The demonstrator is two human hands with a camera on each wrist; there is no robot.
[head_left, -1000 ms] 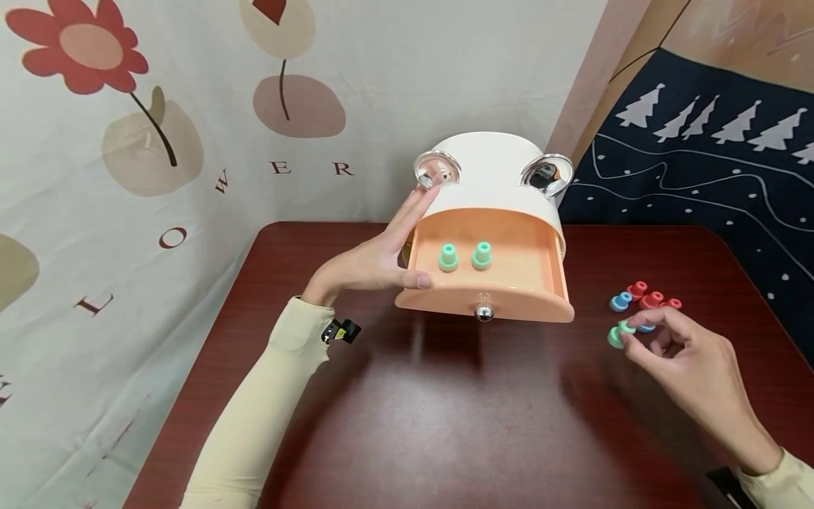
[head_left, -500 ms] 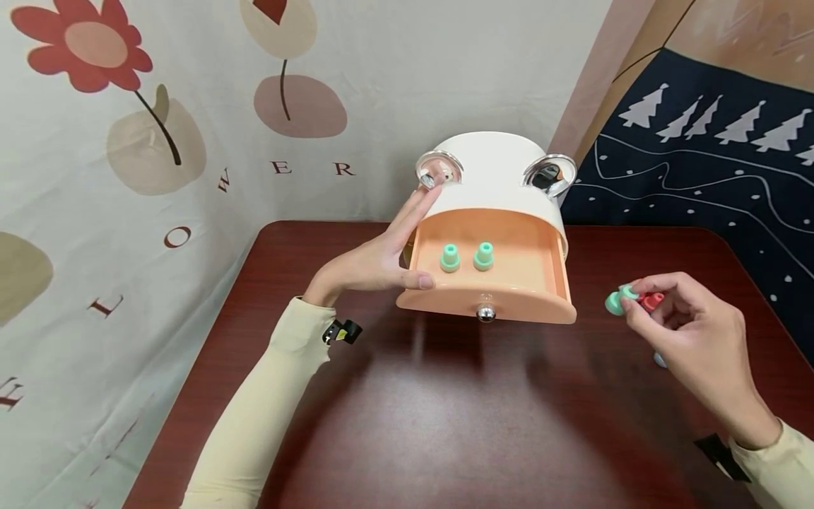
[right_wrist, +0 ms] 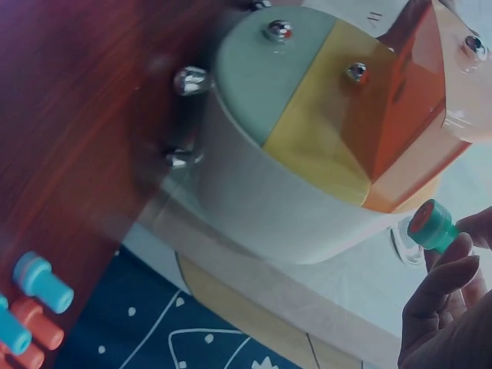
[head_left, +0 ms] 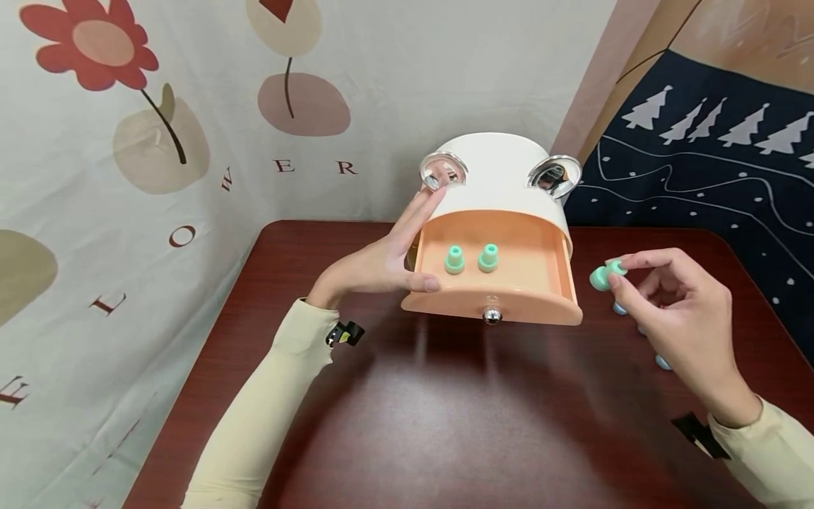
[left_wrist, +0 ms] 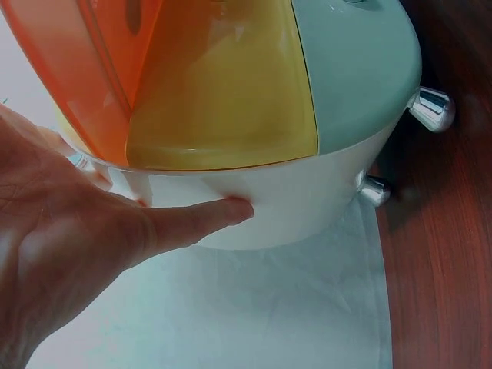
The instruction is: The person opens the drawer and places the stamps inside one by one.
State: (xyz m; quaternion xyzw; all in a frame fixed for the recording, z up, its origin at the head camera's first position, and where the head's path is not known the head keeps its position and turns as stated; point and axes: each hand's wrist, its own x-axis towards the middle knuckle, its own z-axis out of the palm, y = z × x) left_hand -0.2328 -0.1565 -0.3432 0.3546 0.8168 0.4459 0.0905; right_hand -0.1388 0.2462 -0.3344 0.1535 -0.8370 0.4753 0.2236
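Transfer seems the step: the right hand (head_left: 689,311) pinches a green peg (head_left: 600,278) right of the open drawer (head_left: 537,307), a leftward move presumably next, while the straight-fingered left hand (head_left: 375,267) steadies the cabinet (head_left: 496,185), contact partly hidden.

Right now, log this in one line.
left hand: touching white cabinet | right hand: pinching green peg above table | open drawer: two green pegs upright

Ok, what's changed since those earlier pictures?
The right hand, already pinching a green peg, has carried it up and slightly left in the head view, nearer the open drawer. The left hand stayed against the white case, and the two pegs inside stayed upright.
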